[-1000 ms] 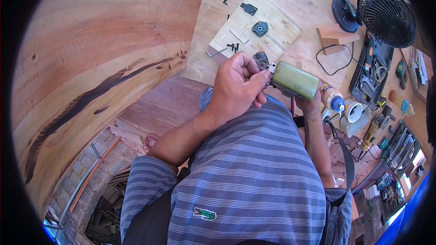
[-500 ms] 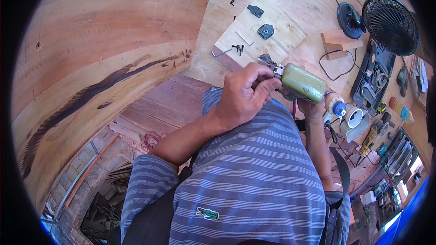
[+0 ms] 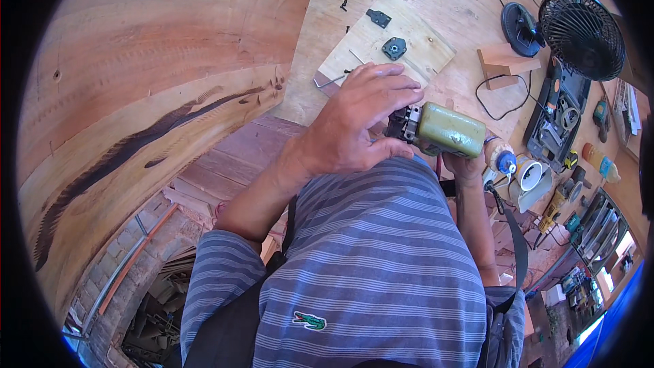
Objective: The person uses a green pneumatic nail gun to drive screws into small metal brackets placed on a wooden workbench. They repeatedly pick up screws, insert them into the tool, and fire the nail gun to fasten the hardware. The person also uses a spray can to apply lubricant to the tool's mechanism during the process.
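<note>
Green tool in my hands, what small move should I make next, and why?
Perhaps close the left hand lightly around the dark metal end of the green tool. Its fingers and thumb are spread on either side of that end, though contact is hard to tell, and the right hand holds the tool near its other end, which should keep it steady.

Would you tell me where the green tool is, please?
In the head view, the green tool sits right of centre, held in the right hand, near the left hand.
</note>
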### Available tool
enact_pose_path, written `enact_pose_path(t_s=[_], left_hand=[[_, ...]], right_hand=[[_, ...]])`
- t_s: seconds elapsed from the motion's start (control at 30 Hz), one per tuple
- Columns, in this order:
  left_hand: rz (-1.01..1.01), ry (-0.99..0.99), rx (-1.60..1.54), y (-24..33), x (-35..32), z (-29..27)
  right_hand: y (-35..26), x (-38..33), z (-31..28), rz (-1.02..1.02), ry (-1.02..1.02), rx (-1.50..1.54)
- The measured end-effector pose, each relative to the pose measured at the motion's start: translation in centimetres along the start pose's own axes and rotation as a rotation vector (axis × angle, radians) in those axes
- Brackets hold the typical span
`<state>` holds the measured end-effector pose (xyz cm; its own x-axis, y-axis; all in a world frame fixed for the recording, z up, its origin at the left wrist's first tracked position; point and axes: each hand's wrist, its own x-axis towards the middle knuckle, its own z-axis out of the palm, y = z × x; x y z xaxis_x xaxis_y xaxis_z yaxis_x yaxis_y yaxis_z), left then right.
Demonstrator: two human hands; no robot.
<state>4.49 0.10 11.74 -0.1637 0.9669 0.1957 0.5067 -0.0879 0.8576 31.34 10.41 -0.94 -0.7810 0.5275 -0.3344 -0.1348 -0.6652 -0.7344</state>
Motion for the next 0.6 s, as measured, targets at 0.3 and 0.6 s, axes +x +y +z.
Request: enact_pose_path(t_s=[0.3, 0.6], left_hand=[[-0.121, -0.140, -0.262, -1.1, -0.1, 0.5], [0.001, 0.031, -0.154, -0.8, -0.4, 1.5]], right_hand=[[-0.7, 0.0, -0.3, -0.045, -0.119, 0.172], [-2.3, 0.6, 1.3, -0.073, -0.081, -0.065]])
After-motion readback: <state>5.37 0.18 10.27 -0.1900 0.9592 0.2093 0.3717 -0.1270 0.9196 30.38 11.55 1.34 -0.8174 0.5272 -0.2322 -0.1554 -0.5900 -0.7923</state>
